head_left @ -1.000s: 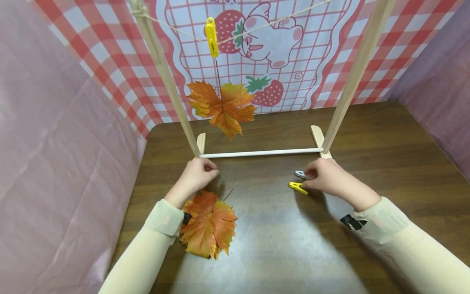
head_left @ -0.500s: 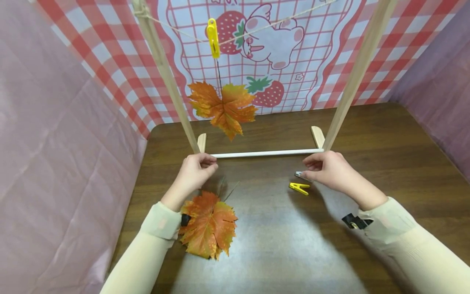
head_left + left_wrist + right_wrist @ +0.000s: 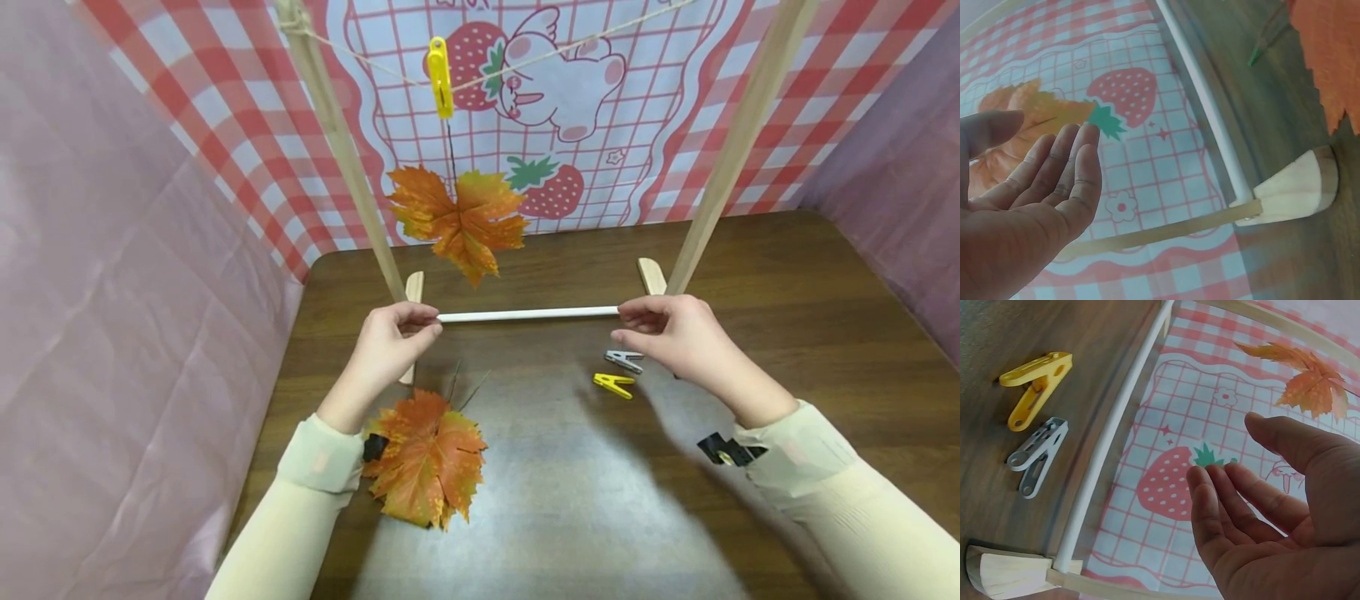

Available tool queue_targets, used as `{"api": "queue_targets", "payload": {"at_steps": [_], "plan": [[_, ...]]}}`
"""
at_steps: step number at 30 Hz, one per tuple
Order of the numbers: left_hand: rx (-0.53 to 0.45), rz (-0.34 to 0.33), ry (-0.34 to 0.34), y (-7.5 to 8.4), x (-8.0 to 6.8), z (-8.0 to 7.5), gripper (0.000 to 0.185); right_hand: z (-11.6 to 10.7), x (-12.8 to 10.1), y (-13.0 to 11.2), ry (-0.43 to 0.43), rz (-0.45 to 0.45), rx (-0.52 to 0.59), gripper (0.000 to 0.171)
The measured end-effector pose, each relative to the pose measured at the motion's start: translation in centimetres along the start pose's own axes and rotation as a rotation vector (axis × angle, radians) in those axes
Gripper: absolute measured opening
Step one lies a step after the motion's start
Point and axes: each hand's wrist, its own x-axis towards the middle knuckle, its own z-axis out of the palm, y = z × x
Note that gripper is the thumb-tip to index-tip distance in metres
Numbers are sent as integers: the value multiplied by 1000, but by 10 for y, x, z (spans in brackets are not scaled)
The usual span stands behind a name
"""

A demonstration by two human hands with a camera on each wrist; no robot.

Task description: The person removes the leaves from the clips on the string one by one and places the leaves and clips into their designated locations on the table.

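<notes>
Hanging stands at one leaf pegged on the line; a second leaf and two pegs lie on the table, untouched. Left hand and right hand hover, fingers relaxed apart, holding nothing

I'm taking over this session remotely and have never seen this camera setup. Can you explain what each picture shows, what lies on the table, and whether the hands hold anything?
No machine here: a person works with bare hands. The large picture comes from a head camera looking down; the two small ones from cameras on each wrist. On the brown table stands a wooden rack with a white crossbar and a string holding a hanging leaf by a yellow peg. A loose leaf, a yellow clip and a grey clip lie on the table. The left hand and right hand are near the crossbar's ends; both wrist views show open, empty palms.
</notes>
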Motion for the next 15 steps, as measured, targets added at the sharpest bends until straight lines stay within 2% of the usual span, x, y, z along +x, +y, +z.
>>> {"api": "queue_targets", "payload": {"at_steps": [9,15], "plan": [[-91,49,17,12,-1,2,20,0,3,-8,17,-23,66,33],[-134,48,8,25,-4,1,21,-1,5,-14,27,-50,70,33]]}}
